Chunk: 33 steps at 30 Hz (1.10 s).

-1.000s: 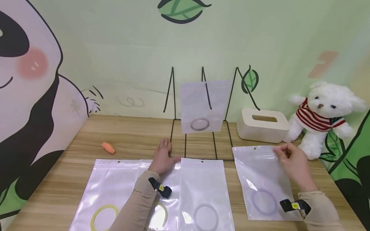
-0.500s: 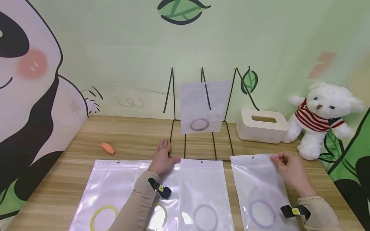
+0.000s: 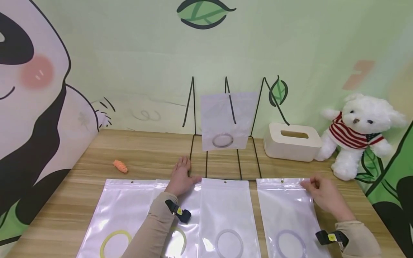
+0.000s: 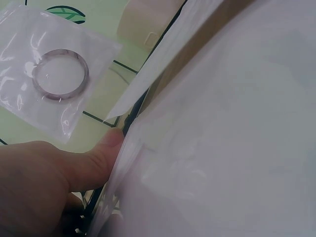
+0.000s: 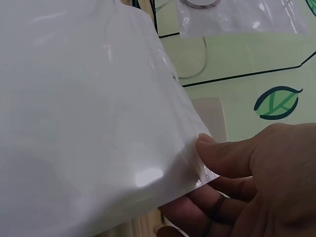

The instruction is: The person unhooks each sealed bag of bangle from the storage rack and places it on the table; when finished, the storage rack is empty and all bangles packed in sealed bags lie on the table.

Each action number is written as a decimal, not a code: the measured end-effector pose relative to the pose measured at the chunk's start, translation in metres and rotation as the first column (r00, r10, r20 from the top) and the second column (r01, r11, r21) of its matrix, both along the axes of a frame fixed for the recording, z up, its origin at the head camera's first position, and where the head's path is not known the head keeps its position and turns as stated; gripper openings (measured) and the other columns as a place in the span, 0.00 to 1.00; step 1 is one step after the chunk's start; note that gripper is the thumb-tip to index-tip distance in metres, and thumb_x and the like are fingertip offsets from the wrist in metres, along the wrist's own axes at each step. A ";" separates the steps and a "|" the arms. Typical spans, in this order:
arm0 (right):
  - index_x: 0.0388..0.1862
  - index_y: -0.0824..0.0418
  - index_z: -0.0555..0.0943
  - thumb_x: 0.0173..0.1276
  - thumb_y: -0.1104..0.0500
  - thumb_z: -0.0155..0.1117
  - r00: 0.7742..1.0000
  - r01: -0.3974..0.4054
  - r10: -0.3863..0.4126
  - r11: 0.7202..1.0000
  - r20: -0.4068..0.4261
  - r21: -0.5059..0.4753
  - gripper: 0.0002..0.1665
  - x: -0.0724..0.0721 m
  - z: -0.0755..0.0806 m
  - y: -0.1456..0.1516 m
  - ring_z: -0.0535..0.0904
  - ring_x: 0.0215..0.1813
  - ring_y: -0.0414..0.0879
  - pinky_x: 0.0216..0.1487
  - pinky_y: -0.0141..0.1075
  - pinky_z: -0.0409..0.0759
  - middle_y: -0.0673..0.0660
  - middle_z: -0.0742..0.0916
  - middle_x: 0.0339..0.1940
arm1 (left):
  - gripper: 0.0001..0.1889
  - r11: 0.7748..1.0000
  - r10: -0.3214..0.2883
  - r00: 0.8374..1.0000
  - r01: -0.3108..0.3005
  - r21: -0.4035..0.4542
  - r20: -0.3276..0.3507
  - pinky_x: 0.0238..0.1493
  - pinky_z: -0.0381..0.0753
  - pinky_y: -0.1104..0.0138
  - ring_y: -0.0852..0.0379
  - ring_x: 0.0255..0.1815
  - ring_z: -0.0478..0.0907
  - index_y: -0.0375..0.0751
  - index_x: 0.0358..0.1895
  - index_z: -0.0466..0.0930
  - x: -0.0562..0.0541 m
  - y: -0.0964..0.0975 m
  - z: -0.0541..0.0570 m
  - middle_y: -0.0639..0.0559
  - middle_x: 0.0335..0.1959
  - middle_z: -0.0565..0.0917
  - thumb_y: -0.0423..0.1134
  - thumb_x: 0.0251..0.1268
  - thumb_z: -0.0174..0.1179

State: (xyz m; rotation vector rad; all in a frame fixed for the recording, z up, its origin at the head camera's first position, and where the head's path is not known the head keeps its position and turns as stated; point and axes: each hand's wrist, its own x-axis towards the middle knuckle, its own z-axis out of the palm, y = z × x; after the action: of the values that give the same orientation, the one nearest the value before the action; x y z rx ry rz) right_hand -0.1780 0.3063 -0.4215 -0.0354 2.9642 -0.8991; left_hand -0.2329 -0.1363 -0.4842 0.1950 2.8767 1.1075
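Note:
My right hand pinches the top right corner of a zip bag between thumb and fingers. A pale lilac bangle shows through that bag. In the right wrist view the thumb lies over the plastic, with fingers under it. My left hand rests with outstretched fingers at the front left corner of a black wire rack, above the zip bags on the left. Its thumb points toward another zip bag with a clear bangle. The left forearm hides part of the left bags.
A zip bag with a brownish bangle hangs on the rack's middle hook. On the left lie bags with a yellow bangle and a greenish one. An orange toy, beige tissue box and white teddy bear stand farther back.
My right hand has brought the lilac bangle's bag down toward me and slightly left, its top edge now level with the other bags. The left hand has stayed put.

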 end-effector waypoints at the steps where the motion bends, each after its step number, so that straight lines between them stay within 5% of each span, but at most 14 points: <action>1: 0.40 0.69 0.75 0.75 0.50 0.55 1.000 -0.009 0.008 1.000 0.019 0.008 0.20 0.000 0.000 0.001 0.70 0.28 0.47 0.22 0.34 0.69 0.55 0.75 0.26 | 0.47 1.000 0.000 1.000 0.000 -0.002 -0.002 0.75 0.35 0.52 0.40 0.78 0.36 0.23 0.72 0.51 0.000 0.000 0.000 0.33 0.76 0.45 0.48 0.59 0.68; 7: 0.41 0.70 0.75 0.74 0.50 0.56 0.991 -0.073 0.067 0.996 0.116 0.048 0.21 -0.002 -0.002 0.003 0.70 0.28 0.47 0.24 0.35 0.67 0.54 0.74 0.24 | 0.47 1.000 -0.001 1.000 0.001 -0.012 -0.010 0.75 0.36 0.51 0.39 0.77 0.37 0.22 0.71 0.52 0.001 0.000 -0.001 0.31 0.76 0.46 0.48 0.59 0.68; 12: 0.53 0.75 0.74 0.75 0.47 0.55 0.978 -0.063 0.051 0.997 0.201 0.051 0.29 -0.004 0.000 0.002 0.72 0.33 0.49 0.30 0.38 0.72 0.57 0.78 0.30 | 0.47 1.000 -0.001 1.000 0.001 -0.014 -0.011 0.75 0.35 0.52 0.40 0.78 0.37 0.23 0.71 0.52 0.001 0.000 -0.001 0.32 0.76 0.46 0.48 0.59 0.68; 19: 0.61 0.84 0.65 0.75 0.44 0.53 0.973 -0.085 0.063 0.992 0.223 0.089 0.42 -0.006 0.006 0.004 0.77 0.37 0.50 0.32 0.41 0.79 0.67 0.83 0.41 | 0.47 1.000 0.006 1.000 -0.006 -0.013 -0.007 0.75 0.35 0.53 0.41 0.78 0.36 0.24 0.71 0.53 0.001 0.000 -0.001 0.33 0.76 0.46 0.49 0.58 0.68; 26: 0.61 0.85 0.64 0.74 0.39 0.50 0.987 -0.151 0.144 0.984 0.076 0.094 0.47 -0.011 0.025 -0.004 0.80 0.47 0.63 0.42 0.53 0.81 0.78 0.80 0.48 | 0.46 1.000 0.008 1.000 -0.008 -0.018 -0.021 0.75 0.37 0.52 0.40 0.77 0.38 0.23 0.71 0.54 0.002 0.000 0.000 0.32 0.75 0.48 0.47 0.58 0.69; 33: 0.63 0.75 0.69 0.74 0.44 0.55 0.974 -0.217 0.221 0.974 -0.057 0.070 0.36 -0.020 0.050 -0.039 0.79 0.46 0.60 0.39 0.48 0.81 0.71 0.80 0.49 | 0.46 1.000 0.010 1.000 -0.010 -0.016 -0.020 0.76 0.37 0.52 0.40 0.78 0.38 0.23 0.71 0.54 0.002 0.000 0.002 0.32 0.76 0.48 0.47 0.58 0.69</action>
State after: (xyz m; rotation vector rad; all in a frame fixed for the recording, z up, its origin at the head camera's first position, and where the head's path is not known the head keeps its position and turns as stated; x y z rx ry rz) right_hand -0.1975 0.2672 -0.3715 -0.3888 2.9675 -0.7902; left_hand -0.2313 -0.1358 -0.4827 0.1921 2.9059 1.0901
